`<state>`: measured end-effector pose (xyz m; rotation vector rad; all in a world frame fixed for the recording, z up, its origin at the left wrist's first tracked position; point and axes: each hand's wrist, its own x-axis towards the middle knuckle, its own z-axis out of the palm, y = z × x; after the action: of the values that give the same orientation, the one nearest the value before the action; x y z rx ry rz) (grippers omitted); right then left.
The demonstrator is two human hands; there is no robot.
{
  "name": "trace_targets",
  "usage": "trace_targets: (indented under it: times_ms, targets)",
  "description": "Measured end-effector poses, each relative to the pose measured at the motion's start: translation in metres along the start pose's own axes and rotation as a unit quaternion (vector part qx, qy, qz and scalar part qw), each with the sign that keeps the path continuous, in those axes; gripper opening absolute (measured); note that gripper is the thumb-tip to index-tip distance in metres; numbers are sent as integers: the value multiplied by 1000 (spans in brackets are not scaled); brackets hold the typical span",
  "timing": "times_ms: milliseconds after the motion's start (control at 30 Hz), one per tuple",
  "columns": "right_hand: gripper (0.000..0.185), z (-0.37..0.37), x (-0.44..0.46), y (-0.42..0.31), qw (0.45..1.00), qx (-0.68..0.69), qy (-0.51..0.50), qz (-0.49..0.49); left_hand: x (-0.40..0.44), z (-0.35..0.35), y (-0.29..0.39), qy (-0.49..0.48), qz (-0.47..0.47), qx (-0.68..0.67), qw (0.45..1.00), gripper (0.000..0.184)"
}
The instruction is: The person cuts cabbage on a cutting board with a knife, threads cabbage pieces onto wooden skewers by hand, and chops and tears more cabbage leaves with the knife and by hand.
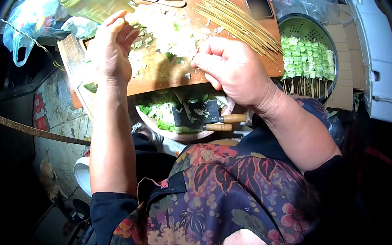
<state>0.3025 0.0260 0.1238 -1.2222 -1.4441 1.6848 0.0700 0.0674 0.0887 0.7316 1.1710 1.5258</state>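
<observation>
My left hand (112,57) is raised over the left side of the wooden cutting board (164,74), fingers curled. A pale green piece of vegetable (133,19) shows at its fingertips. Across the board's front right part, my right hand (238,70) is closed in a pinch, thumb against the fingers; what it grips, if anything, is too fine to make out. Chopped vegetable scraps (177,42) lie between the hands, partly washed out by glare. Behind my right hand lies a bundle of bamboo skewers (238,20).
A colander (306,18) on the right holds skewered green vegetable pieces (307,59). Below the board, a basin (147,120) contains leaves and a cleaver (195,114); two wooden handles show. A peeler (162,1), dark phone (259,2) and greenish container (95,4) sit at the back.
</observation>
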Motion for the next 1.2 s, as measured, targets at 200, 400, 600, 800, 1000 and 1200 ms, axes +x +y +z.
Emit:
trace_targets:
  times_ms: [200,400,600,800,1000,1200]
  targets:
    - [16,-5,1,2,999,31,9,23,18,-28,-46,40,-118,272,954,21]
    - [16,-7,3,1,999,33,13,13,7,-21,-83,-70,-91,582,805,37]
    - [17,-10,2,-2,999,42,15,23,0,2,-76,-82,-82,615,780,32]
    - [17,-9,2,-1,999,40,11,31,-4,10,-82,-60,-63,620,780,18]
    - [17,-13,-2,0,999,-39,-18,26,26,-15,-70,96,-190,-63,975,28]
    - [17,-8,-3,0,997,-17,-61,44,32,-35,-37,23,-119,-172,978,25]
